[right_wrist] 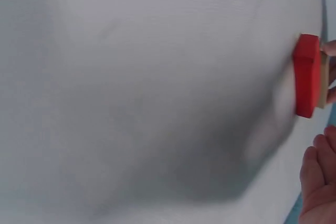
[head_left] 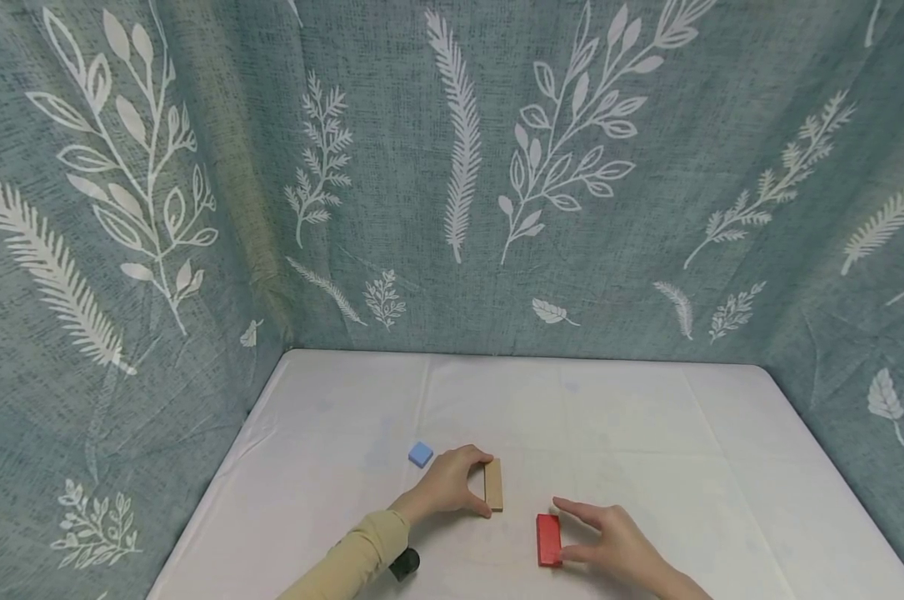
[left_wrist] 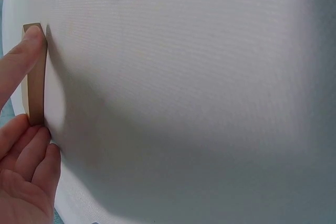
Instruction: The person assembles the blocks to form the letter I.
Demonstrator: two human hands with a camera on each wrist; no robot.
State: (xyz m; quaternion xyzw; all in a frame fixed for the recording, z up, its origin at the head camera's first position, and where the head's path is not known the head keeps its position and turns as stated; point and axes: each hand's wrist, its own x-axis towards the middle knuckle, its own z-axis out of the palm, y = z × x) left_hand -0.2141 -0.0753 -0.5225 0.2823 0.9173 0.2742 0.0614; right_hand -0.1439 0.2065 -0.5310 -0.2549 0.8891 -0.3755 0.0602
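My left hand pinches a tan wooden block by its two short ends. The left wrist view shows the thumb on one end of this block and the fingertips at the other. To its right a red block lies on the white cloth, long side pointing away from me. My right hand is at the red block's right side, thumb and fingers spread apart. The thumb tip is close to its near end; whether it touches is unclear. In the right wrist view the fingers are apart from the red block.
A small blue block lies just beyond the left wrist. Beside the left sleeve is a black object, partly hidden. White cloth covers the table; patterned blue-green curtains hang behind it and on both sides.
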